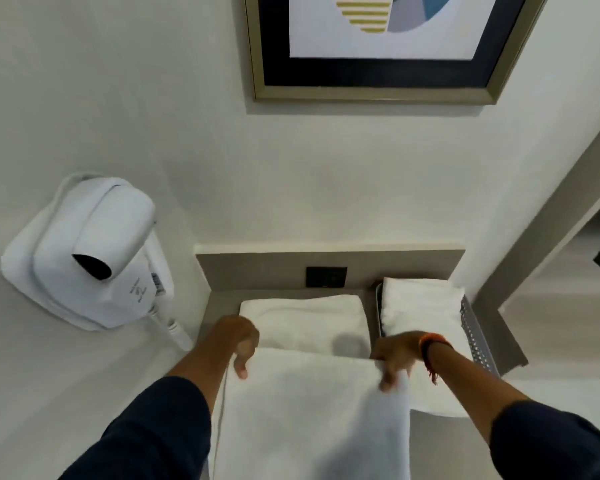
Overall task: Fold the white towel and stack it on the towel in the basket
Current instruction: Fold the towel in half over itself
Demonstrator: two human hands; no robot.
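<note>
A white towel (309, 410) lies across the grey shelf, its near part lifted toward me. My left hand (241, 344) pinches the raised edge at its left corner, and my right hand (395, 358) pinches the same edge at its right corner. The far part of the towel (305, 320) stays flat on the shelf behind my hands. To the right stands a metal mesh basket (475, 337) holding a folded white towel (420, 306).
A white wall-mounted hair dryer (90, 254) with a cord hangs at the left. A dark wall socket (326, 277) sits in the shelf's back panel (257, 271). A framed picture (378, 46) hangs above. A grey door frame (541, 237) stands at the right.
</note>
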